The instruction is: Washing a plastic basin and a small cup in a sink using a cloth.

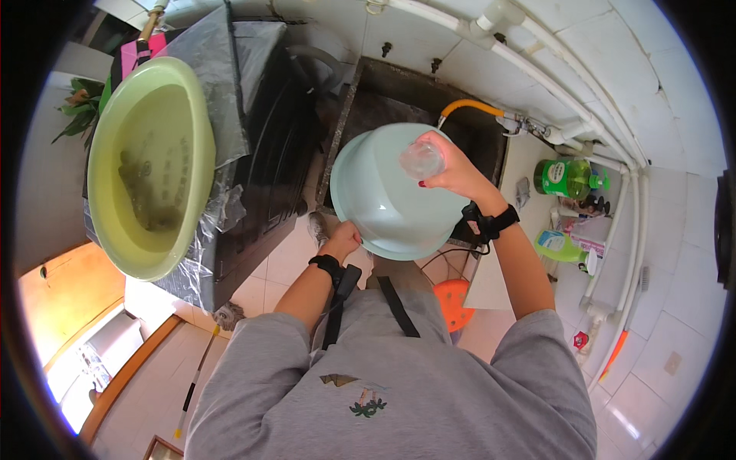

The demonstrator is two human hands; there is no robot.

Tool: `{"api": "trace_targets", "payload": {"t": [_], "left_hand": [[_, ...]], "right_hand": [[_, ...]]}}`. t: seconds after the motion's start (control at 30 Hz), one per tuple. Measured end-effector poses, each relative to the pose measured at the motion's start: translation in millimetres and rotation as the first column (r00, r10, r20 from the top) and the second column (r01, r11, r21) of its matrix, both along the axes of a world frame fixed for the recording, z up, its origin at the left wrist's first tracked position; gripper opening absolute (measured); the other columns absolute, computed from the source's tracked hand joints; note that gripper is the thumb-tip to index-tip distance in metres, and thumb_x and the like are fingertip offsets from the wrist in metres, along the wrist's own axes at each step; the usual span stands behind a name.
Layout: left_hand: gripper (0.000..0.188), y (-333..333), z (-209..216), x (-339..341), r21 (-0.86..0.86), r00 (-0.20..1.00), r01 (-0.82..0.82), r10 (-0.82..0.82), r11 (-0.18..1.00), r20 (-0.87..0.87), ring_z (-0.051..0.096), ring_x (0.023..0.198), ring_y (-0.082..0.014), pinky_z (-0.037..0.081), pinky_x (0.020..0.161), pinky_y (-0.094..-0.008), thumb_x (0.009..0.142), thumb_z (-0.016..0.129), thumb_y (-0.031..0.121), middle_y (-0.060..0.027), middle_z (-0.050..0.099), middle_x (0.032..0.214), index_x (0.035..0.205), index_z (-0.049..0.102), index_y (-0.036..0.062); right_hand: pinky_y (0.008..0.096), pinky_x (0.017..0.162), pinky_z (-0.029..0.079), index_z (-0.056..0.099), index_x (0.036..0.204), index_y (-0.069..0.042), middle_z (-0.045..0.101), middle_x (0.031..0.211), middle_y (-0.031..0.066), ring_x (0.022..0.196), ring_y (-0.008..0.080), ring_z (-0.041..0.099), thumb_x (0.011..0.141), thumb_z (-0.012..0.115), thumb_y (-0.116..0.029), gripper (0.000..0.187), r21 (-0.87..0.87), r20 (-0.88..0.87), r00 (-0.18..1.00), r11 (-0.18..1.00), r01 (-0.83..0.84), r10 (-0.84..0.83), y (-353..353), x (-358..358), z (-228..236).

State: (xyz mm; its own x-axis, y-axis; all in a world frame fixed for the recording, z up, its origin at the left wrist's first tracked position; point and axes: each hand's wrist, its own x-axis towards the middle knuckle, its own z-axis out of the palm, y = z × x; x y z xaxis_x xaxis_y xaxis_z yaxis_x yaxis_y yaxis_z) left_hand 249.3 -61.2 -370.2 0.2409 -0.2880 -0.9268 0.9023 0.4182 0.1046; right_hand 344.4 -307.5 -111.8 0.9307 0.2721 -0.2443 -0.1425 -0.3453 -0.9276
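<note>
A pale blue-green basin [395,203] is tilted over the dark stone sink, apparently with its outer side and base facing up. My left hand [344,241] is closed on its rim at the lower left, fingers partly hidden by the edge. Above the basin's upper right part, my right hand [454,170] has its fingers wrapped round a small clear, rounded, cup-like thing [422,160]. Whether this touches the basin I cannot tell. Both wrists wear black straps with small devices.
The stone sink [349,126] has an orange hose [469,105] at its right. Left, a yellow-green basin [201,165] holding water and something dark stands on a plastic-covered black cabinet [264,146]. Green bottles [563,179] line the right side. An orange stool [452,300] is below.
</note>
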Motion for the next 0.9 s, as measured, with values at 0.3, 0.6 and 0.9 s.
{"api": "trace_targets", "payload": {"t": [0.3, 0.6, 0.9], "left_hand": [[0.035, -3.2, -16.0, 2.1, 0.039, 1.0, 0.011, -0.012, 0.999, 0.008, 0.045, 0.071, -0.0289, 0.032, 0.047, -0.0284, 0.048, 0.034, -0.016, -0.0137, 0.049, 0.086, 0.076, 0.048, -0.0029], [0.036, -7.8, -5.1, -1.4, 0.104, 0.999, 0.04, -0.039, 0.994, -0.014, 0.042, 0.069, -0.0285, 0.032, 0.046, -0.0289, 0.046, 0.035, -0.015, -0.012, 0.047, 0.084, 0.077, 0.049, -0.0028], [0.034, 25.2, -38.3, -16.2, 0.153, 1.0, -0.004, 0.007, 0.988, -0.019, 0.041, 0.064, -0.0268, 0.03, 0.044, -0.03, 0.047, 0.035, -0.014, -0.0117, 0.047, 0.081, 0.076, 0.048, -0.0007]], "right_hand": [[0.0341, 0.076, 0.043, 0.048, 0.098, -0.005, 0.056, 0.094, 0.0132, 0.089, 0.031, 0.053, 0.061, 0.061, -0.004, 0.04, -0.311, 0.12, 0.991, 0.95, -0.012, 0.052, -25.4, -15.0, -52.1], [0.0388, 0.076, 0.042, 0.049, 0.103, -0.006, 0.057, 0.096, 0.0133, 0.09, 0.0332, 0.051, 0.059, 0.065, -0.006, 0.046, -0.446, 0.226, 0.962, 0.894, -0.038, 0.154, -17.4, 0.9, -45.9], [0.0377, 0.077, 0.044, 0.054, 0.099, -0.009, 0.059, 0.095, 0.0098, 0.092, 0.0305, 0.052, 0.055, 0.068, -0.006, 0.046, -0.57, 0.163, 0.925, 0.798, -0.196, 0.343, -12.2, 28.5, -44.0]]}}
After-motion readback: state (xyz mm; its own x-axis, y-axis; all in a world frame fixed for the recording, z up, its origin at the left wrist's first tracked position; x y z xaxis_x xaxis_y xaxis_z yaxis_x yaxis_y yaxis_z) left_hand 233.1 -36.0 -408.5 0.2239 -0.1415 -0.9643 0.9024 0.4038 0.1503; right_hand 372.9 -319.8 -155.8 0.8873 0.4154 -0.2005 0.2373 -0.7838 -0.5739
